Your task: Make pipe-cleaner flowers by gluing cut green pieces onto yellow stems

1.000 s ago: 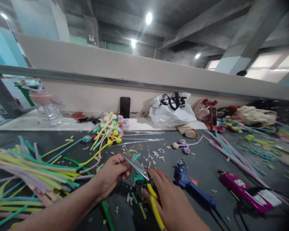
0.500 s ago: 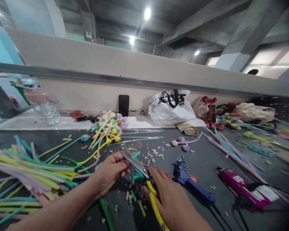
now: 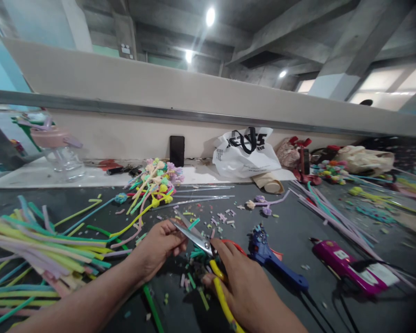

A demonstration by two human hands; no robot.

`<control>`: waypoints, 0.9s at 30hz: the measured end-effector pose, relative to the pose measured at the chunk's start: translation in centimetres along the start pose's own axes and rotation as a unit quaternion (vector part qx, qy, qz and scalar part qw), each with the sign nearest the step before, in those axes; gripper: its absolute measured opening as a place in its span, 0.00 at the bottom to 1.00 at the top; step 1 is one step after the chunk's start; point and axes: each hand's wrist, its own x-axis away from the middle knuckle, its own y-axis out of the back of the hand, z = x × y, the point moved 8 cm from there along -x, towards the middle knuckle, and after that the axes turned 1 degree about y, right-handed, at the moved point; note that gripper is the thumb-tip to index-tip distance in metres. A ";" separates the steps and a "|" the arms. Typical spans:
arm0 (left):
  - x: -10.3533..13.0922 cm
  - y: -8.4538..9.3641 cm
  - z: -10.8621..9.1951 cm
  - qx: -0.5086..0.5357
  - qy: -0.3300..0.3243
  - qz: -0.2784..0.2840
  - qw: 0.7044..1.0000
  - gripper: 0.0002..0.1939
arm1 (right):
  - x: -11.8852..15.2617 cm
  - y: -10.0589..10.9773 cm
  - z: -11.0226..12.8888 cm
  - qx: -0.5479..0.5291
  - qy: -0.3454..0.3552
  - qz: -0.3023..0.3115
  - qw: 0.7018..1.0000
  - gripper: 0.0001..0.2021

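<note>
My right hand [image 3: 244,282] is wrapped round the yellow handles of a pair of scissors [image 3: 197,238], whose blades point up and left, towards my left hand. A short teal pipe cleaner [image 3: 194,224] pokes out at the blades. My left hand [image 3: 164,238] pinches this pipe cleaner, its fingertips close to the scissor tips; the part inside the fingers is hidden. Below the blades lie teal pieces [image 3: 198,252] and small cut scraps [image 3: 205,298]. Pale cut bits [image 3: 223,217] are scattered just beyond the scissors.
Many pipe cleaners [image 3: 38,249] are heaped at the left. A bunch of fuzzy flowers [image 3: 159,180] sits behind my left hand. On the right lie a blue glue gun [image 3: 280,273] and a magenta glue gun [image 3: 346,266] with cords. A phone [image 3: 177,150] and a white bag [image 3: 244,155] stand at the back.
Both hands, the scissors and the teal pipe cleaner keep nearly the same pose. My right thumb has shifted slightly on the yellow handle. The whole view has moved a little.
</note>
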 end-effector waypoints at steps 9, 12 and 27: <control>0.1 0.3 0.3 0.004 0.012 -0.013 1.000 0.04 | -0.1 0.3 0.2 0.014 0.007 -0.009 1.000 0.22; 0.0 0.3 0.4 0.006 0.012 -0.010 1.000 0.03 | -0.2 0.3 0.2 0.015 0.008 -0.003 1.000 0.22; 0.3 -0.5 1.1 0.012 0.038 0.025 0.999 0.06 | 0.9 0.5 0.6 -0.034 -0.026 0.055 0.998 0.16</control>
